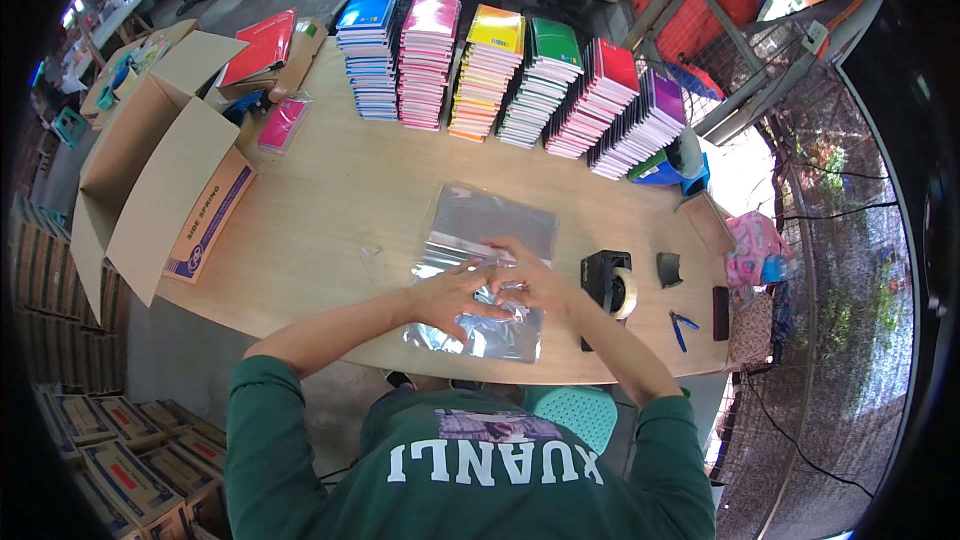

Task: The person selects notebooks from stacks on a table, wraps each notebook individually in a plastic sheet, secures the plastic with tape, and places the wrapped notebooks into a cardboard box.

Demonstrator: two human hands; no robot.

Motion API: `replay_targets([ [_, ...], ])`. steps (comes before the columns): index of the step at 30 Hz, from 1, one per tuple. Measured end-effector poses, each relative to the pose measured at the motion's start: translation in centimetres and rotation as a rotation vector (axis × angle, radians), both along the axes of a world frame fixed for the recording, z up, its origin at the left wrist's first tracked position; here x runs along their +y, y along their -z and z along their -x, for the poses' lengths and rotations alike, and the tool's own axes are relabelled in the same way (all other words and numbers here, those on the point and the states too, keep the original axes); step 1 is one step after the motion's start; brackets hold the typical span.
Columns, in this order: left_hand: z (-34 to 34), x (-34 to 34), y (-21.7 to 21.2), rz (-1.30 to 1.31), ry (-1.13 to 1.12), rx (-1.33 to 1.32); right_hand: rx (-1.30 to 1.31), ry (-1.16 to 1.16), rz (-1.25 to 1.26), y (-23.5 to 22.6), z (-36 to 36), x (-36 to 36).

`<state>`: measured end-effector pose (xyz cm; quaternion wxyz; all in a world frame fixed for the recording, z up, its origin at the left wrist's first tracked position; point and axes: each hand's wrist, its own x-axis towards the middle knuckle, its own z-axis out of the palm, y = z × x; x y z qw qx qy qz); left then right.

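Note:
A stack of clear plastic bags [490, 230] lies on the wooden table [340, 190] in front of me. My left hand [452, 292] and my right hand [528, 278] rest side by side on its near half, fingers pinching the crinkled top sheet. A small scrap of clear plastic [371, 253] lies to the left of the bags. Several piles of notebooks with blue, pink, yellow, green, red and purple covers [500, 70] line the far edge of the table.
A black tape dispenser [608, 280] stands just right of my right hand, with blue-handled pliers [682, 328], a dark phone [721, 312] and a small black piece [669, 268] beyond. An open cardboard box [160, 170] sits at the table's left end. Boxes are stacked on the floor at lower left.

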<state>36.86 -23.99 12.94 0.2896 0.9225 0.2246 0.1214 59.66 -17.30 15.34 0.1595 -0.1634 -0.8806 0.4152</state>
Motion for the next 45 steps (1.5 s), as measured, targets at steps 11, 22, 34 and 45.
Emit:
replay_targets([
  [11, -2.8, -4.8, -0.8, -0.106, -0.737, -0.396, 0.093, 0.362, 0.472, 4.3, -1.5, -1.8],
  [22, -6.2, -3.5, 2.4, 0.160, -0.861, -0.644, 0.494, 0.624, 0.818, 5.8, -2.8, -0.9],
  [34, -7.8, -3.2, 3.5, 0.438, -1.035, -0.945, 0.328, 0.686, 0.277, 3.4, -1.4, -6.6],
  [45, -8.5, -2.9, 4.8, 0.521, -1.076, -1.007, 0.336, 0.851, -0.014, 1.8, -3.7, -11.2],
])
